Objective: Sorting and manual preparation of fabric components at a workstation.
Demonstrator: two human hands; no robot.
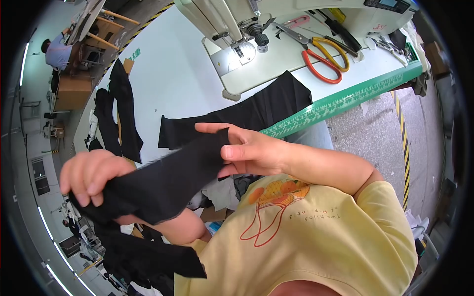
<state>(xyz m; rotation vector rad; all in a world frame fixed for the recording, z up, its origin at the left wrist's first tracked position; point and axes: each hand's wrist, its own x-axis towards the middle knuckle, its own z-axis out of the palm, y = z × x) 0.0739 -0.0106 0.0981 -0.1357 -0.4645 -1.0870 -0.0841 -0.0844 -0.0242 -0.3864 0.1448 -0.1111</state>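
A curved strip of black fabric (pixel 168 185) with a frayed edge is stretched between my two hands, above the near edge of the table. My left hand (pixel 96 175) is closed over its left end, fingers curled down on the cloth. At the other end, my right hand (pixel 247 150) pinches the fabric, thumb on top and index finger stretched out to the left. Behind my hands another black fabric piece (pixel 247 106) lies flat on the table. More black cloth (pixel 148 256) hangs below my left forearm.
A sewing machine (pixel 217 24) stands at the back of the white table (pixel 168 64). Scissors (pixel 321 54) with red and yellow handles lie beside its needle area. A green ruler strip (pixel 355 93) runs along the front edge. Several black cut pieces (pixel 126 108) lie at the left.
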